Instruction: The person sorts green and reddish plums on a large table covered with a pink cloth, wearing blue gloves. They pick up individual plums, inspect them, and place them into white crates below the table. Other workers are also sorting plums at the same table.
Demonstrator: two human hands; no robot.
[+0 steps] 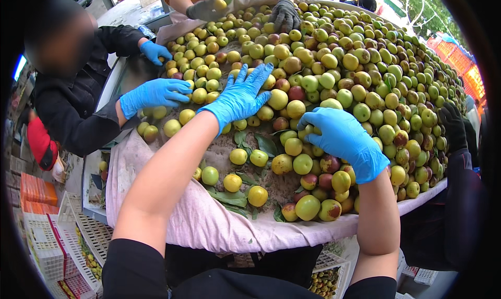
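Observation:
My left hand (242,97), in a blue glove, lies spread palm down over the fruit, its fingers apart and pointing up the picture. To its right, my right hand (344,136), gloved alike, curls over a green fruit (306,132) near its fingertips; whether it grips the fruit is hard to tell. A large heap of green, yellow and reddish jujube-like fruits (362,112) covers the cloth-lined table. Loose fruits (233,182) and green leaves (231,198) lie on the bare, dirty patch of cloth between my forearms. The palms are hidden.
A co-worker's blue-gloved hands (156,95) reach in from the left. Another person's grey-gloved hands (285,15) are across the table, and a dark-gloved hand (452,126) is at the right. Pink striped cloth (219,228) covers the near edge. White plastic crates (47,244) stand at lower left.

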